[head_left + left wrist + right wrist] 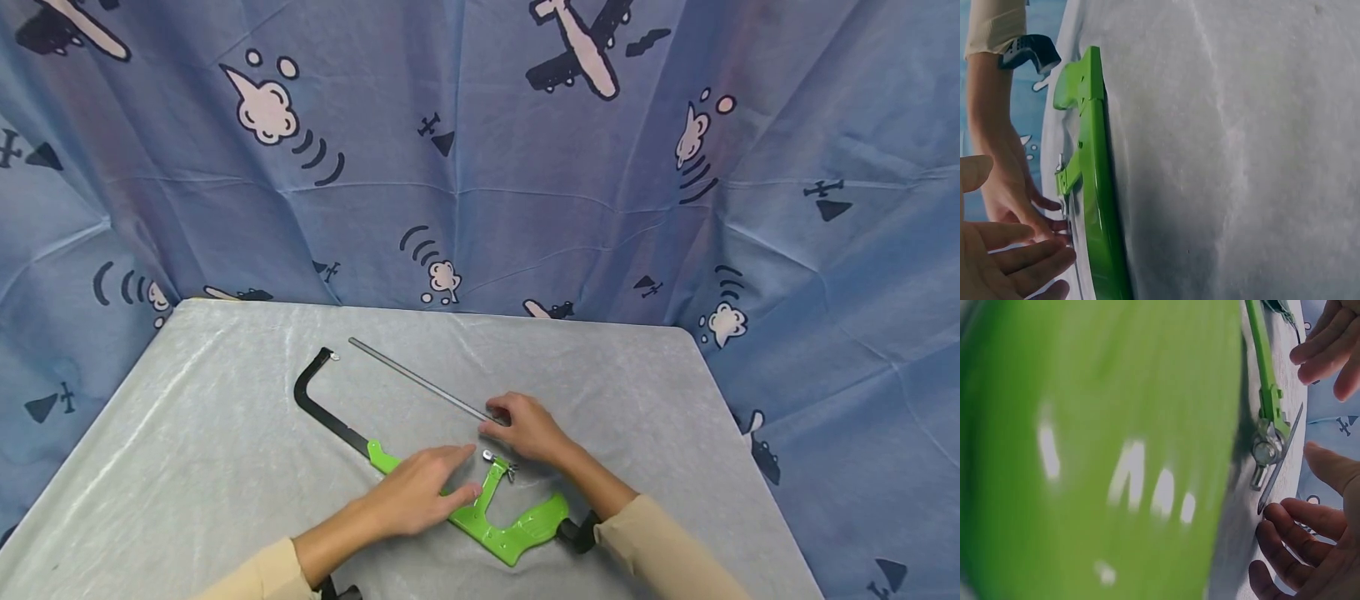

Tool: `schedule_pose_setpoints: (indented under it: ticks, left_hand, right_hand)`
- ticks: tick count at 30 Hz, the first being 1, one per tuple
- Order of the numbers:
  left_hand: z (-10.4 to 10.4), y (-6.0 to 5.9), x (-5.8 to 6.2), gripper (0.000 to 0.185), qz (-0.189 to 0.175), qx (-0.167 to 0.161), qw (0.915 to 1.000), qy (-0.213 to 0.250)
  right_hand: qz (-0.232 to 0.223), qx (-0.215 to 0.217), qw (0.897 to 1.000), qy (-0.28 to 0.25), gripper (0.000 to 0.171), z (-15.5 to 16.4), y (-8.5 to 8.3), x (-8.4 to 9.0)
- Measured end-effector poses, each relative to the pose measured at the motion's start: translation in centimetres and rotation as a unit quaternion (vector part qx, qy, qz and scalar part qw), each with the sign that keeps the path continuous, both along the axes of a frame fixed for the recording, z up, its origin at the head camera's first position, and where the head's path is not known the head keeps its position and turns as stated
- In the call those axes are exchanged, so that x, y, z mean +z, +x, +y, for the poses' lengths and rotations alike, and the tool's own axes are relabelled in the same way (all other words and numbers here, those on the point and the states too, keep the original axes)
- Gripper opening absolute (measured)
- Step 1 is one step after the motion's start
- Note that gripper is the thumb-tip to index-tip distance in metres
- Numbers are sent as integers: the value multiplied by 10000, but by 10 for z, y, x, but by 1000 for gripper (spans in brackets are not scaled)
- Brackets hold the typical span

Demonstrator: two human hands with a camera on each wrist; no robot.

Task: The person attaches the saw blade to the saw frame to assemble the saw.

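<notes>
A hacksaw frame (495, 537) lies on the table, its green handle toward the right and its black bow (330, 421) reaching to the far left. Detached from it, a thin grey hacksaw blade (420, 382) slants across the cloth behind the frame. My right hand (525, 429) is at the blade's near end, fingertips touching it and thumb spread apart in the right wrist view. Over the frame's green middle hovers my left hand (420, 492), fingers extended and holding nothing. A metal wing nut (1265, 452) sits on the frame's green front post, close to the blade end.
A pale grey cloth covers the table (187, 467). Behind it hangs a blue curtain (510, 217) printed with planes. The frame's handle (1097, 456) fills much of the right wrist view. A black wrist strap (577, 533) is by the handle's end.
</notes>
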State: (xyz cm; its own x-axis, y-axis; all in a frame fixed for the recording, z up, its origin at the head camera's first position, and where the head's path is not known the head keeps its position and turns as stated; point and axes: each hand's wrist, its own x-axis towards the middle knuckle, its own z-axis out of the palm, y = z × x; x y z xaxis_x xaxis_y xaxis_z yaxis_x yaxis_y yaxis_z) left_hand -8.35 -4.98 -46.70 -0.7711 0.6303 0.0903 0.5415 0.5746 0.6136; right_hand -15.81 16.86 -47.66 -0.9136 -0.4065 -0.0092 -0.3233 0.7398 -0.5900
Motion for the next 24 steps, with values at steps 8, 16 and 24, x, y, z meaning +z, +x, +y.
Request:
schedule_pose_setpoints:
  ticks: [8,16,24]
  left_hand:
    - [5,5,-2,58,-40,-125,9999,44]
    - [9,8,0,57,-78,-217,9997,88]
    - [13,8,-2,59,-327,-203,9992,51]
  right_hand:
    - [-9,-65,10000,17,34,-5,-2,-3]
    - [128,-150,9997,108,28,-8,-3,-4]
    - [285,-240,9988,302,19,-13,-4,-2]
